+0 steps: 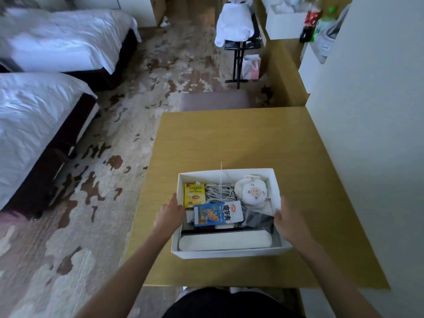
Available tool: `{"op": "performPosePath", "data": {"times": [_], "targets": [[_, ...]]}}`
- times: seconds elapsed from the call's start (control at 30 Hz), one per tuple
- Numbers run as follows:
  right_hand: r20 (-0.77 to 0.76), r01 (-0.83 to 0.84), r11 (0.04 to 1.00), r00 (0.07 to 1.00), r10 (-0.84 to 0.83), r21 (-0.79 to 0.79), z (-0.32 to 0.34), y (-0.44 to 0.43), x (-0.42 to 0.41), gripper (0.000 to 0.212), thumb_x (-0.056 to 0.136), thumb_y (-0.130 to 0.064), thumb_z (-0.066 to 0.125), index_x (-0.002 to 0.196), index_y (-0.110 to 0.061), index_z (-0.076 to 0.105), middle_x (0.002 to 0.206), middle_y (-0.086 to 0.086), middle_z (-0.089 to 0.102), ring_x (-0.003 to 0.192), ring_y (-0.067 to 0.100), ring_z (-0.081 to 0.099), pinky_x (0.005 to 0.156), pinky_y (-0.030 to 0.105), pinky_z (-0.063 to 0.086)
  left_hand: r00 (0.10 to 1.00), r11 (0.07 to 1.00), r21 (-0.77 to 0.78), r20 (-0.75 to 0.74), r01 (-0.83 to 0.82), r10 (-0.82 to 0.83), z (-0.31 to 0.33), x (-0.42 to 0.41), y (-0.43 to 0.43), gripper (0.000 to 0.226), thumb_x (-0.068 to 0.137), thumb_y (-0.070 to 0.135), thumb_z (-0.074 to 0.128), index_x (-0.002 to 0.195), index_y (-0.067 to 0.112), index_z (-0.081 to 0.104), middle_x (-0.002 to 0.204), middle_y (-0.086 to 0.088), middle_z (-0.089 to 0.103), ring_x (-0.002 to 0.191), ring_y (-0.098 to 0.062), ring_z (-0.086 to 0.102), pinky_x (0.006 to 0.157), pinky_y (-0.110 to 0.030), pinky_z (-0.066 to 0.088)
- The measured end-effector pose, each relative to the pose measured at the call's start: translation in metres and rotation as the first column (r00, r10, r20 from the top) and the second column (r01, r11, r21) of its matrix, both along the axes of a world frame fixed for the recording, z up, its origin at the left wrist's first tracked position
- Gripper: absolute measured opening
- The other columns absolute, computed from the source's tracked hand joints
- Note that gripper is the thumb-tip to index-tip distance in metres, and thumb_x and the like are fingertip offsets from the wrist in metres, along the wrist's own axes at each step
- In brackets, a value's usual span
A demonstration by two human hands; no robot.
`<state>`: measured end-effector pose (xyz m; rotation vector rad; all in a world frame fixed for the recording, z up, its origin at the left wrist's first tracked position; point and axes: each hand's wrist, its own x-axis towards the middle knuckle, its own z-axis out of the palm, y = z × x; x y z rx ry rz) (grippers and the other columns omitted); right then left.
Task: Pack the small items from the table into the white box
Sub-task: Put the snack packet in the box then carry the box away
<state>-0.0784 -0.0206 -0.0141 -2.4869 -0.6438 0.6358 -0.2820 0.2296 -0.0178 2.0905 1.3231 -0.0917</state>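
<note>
Left hand (171, 213): curled over left wall of white box (229, 253). Right hand (288, 222): curled over right wall. Inside: yellow tea box (193, 195), blue snack packet (218, 213), white cable (220, 191).

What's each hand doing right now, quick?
Left hand: closed on the left wall of the white box.
Right hand: closed on its right wall.

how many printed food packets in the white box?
2: a yellow tea packet against the left wall of the white box, and a blue snack packet in the middle, lying on top of other items. More may be hidden underneath.
</note>
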Motion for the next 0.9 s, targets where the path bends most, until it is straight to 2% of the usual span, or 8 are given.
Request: {"op": "performPosePath", "data": {"times": [0.13, 0.23, 0.33, 0.43, 0.5, 0.63, 0.77, 0.9], "targets": [[0.026, -0.029, 0.999, 0.999, 0.028, 0.024, -0.002, -0.005, 0.003, 0.031, 0.099, -0.018, 0.045, 0.131, -0.016, 0.043, 0.089, -0.004, 0.053, 0.067, 0.005, 0.048, 0.055, 0.027, 0.036, 0.995, 0.995, 0.087, -0.083, -0.049, 0.057, 0.004, -0.004, -0.014, 0.035, 0.088, 0.025, 0.042, 0.123, 0.018, 0.044, 0.1, -0.017, 0.061, 0.088, -0.035, 0.059, 0.076, -0.042, 0.053], [-0.034, -0.035, 0.995, 0.999, 0.038, 0.09, -0.003, -0.008, 0.005, 0.028, 0.099, -0.018, 0.044, 0.127, -0.018, 0.047, 0.09, -0.003, 0.058, 0.068, 0.006, 0.053, 0.049, 0.023, 0.035, 0.986, 0.985, 0.152, -0.135, -0.076, 0.097, 0.006, -0.007, -0.023, 0.035, 0.091, 0.028, 0.041, 0.12, 0.012, 0.051, 0.096, -0.017, 0.061, 0.085, -0.034, 0.058, 0.072, -0.037, 0.05], [-0.106, -0.007, 0.991, 0.994, 0.021, 0.132, -0.004, -0.013, 0.009, 0.013, 0.096, -0.016, 0.045, 0.091, -0.017, 0.057, 0.077, 0.001, 0.06, 0.064, 0.018, 0.055, 0.045, 0.024, 0.034, 0.984, 0.975, 0.202, -0.133, -0.09, 0.119, 0.01, -0.008, -0.029, 0.036, 0.094, 0.029, 0.041, 0.118, 0.005, 0.055, 0.101, -0.021, 0.063, 0.09, -0.038, 0.06, 0.075, -0.04, 0.052], [-0.065, -0.022, 0.995, 0.997, 0.028, 0.102, -0.003, -0.014, 0.012, 0.028, 0.093, -0.013, 0.047, 0.065, -0.016, 0.045, 0.058, -0.001, 0.044, 0.047, 0.013, 0.04, 0.039, 0.021, 0.026, 0.985, 0.971, 0.224, -0.13, -0.085, 0.116, 0.017, -0.007, -0.032, 0.036, 0.094, 0.029, 0.043, 0.111, 0.0, 0.056, 0.103, -0.024, 0.063, 0.092, -0.038, 0.061, 0.074, -0.041, 0.052], [-0.012, -0.051, 0.997, 0.999, 0.052, 0.059, -0.001, -0.011, 0.013, 0.033, 0.093, -0.01, 0.048, 0.061, -0.015, 0.038, 0.057, -0.001, 0.038, 0.047, 0.011, 0.034, 0.042, 0.025, 0.023, 0.985, 0.972, 0.223, -0.129, -0.08, 0.111, 0.021, -0.007, -0.033, 0.034, 0.093, 0.027, 0.045, 0.109, -0.001, 0.056, 0.102, -0.024, 0.064, 0.091, -0.038, 0.061, 0.073, -0.04, 0.051], [0.031, -0.126, 0.992, 0.991, 0.127, -0.023, 0.003, 0.001, 0.015, 0.032, 0.094, -0.009, 0.048, 0.063, -0.015, 0.042, 0.058, 0.0, 0.043, 0.048, 0.011, 0.038, 0.044, 0.025, 0.027, 0.984, 0.976, 0.2, -0.132, -0.091, 0.119, 0.023, -0.016, -0.032, 0.03, 0.092, 0.025, 0.045, 0.106, 0.001, 0.058, 0.096, -0.018, 0.065, 0.081, -0.033, 0.059, 0.068, -0.037, 0.051], [0.064, -0.241, 0.97, 0.968, 0.242, -0.019, 0.016, 0.028, 0.006, 0.034, 0.094, -0.009, 0.05, 0.064, -0.02, 0.04, 0.057, -0.004, 0.043, 0.046, 0.007, 0.038, 0.041, 0.02, 0.025, 0.976, 0.956, 0.242, -0.102, -0.165, 0.195, 0.025, -0.047, -0.026, 0.031, 0.094, 0.025, 0.045, 0.108, 0.0, 0.057, 0.092, -0.017, 0.064, 0.075, -0.025, 0.053, 0.063, -0.032, 0.044], [0.097, -0.373, 0.928, 0.924, 0.369, 0.026, 0.037, 0.077, -0.017, 0.034, 0.092, -0.006, 0.05, 0.063, -0.02, 0.04, 0.056, -0.005, 0.045, 0.045, 0.007, 0.039, 0.038, 0.016, 0.023, 0.949, 0.91, 0.301, -0.044, -0.284, 0.311, 0.033, -0.098, -0.007, 0.027, 0.091, 0.022, 0.046, 0.101, 0.005, 0.064, 0.075, -0.007, 0.06, 0.064, -0.022, 0.054, 0.054, -0.026, 0.039]]}}
